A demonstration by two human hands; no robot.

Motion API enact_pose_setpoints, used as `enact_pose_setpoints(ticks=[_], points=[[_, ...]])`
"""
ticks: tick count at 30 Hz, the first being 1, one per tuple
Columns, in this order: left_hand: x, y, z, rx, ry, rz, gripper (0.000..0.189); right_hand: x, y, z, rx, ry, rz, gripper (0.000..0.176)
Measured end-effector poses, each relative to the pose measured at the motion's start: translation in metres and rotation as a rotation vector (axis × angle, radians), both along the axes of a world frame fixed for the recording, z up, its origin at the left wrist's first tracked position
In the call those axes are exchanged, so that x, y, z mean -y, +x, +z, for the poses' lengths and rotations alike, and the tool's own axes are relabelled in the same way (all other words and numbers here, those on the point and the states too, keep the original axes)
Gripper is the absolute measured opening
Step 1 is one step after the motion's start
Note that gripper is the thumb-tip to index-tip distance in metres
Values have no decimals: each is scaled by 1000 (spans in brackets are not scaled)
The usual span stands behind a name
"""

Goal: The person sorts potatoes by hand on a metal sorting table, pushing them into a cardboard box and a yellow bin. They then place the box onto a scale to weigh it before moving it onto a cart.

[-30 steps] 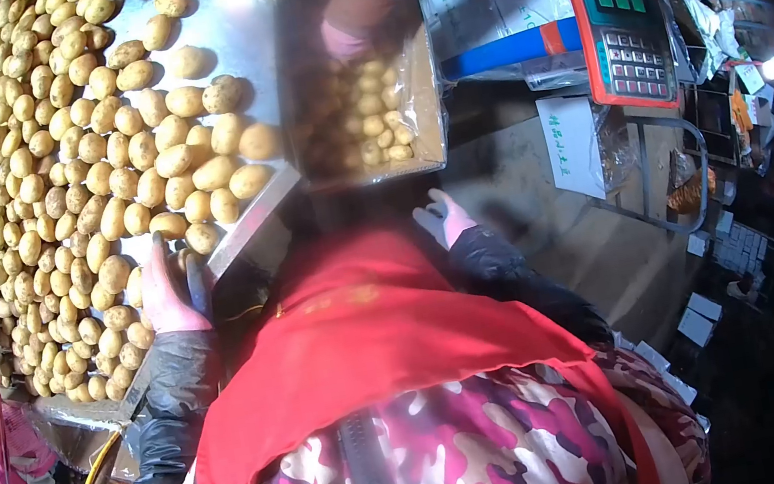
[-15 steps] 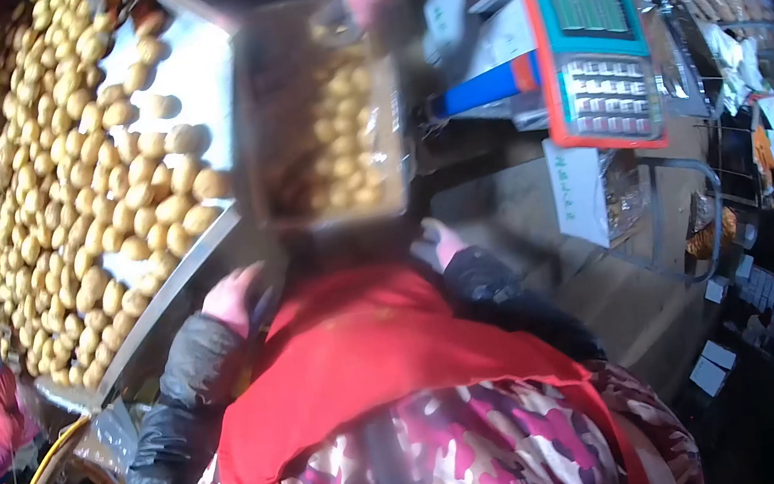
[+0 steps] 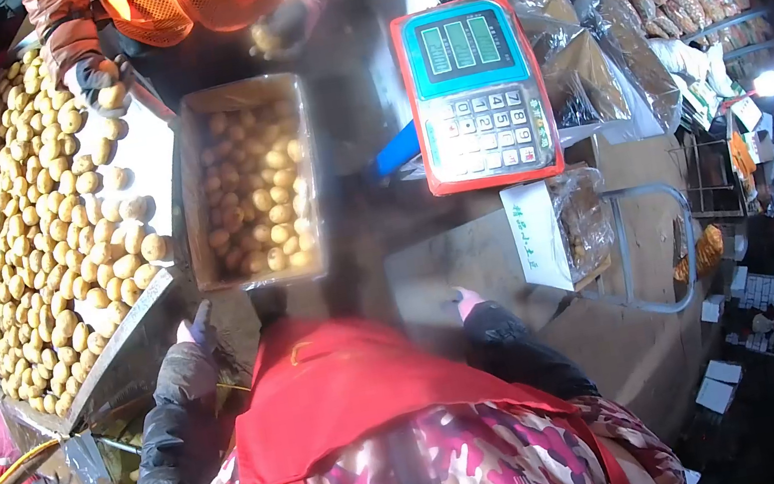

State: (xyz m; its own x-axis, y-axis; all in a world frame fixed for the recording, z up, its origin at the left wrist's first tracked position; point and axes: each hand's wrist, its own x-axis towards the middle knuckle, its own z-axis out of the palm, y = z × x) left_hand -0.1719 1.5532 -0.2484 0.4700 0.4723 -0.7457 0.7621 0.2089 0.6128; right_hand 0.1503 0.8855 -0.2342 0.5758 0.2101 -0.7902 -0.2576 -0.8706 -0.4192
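Note:
A cardboard box lined with plastic and filled with small potatoes stands in front of me. My left hand, gloved, is just below the box's near left corner with fingers stretched out and nothing in it. Only a pink bit of my right hand shows, low over the grey counter right of the box, touching nothing I can make out. To the left, a metal sorting table carries a dense layer of potatoes.
A red and teal weighing scale stands right of the box. A person in an orange vest across the box holds potatoes in a gloved hand. Other gloved workers stand along the table's left side. Bagged goods and a white label lie at right.
My left hand has come off the potatoes on the table and moved down beside the box. The view has swung so the box and scale sit lower and nearer.

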Motion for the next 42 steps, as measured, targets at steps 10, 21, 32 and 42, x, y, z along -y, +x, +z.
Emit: enact_pose_setpoints(ticks=[10,21,32,42], points=[[-2,14,-6,50,-65,0,34,-59,0,65,-60,185,-294,46],[41,74,70,2,-60,331,35,-146,-12,87,-212,190,-439,50],[91,235,263,402,-555,-498,55,-307,-7,79,-265,483,-475,34],[67,223,273,-23,344,-1182,67,-453,70,183,247,275,431,28]])
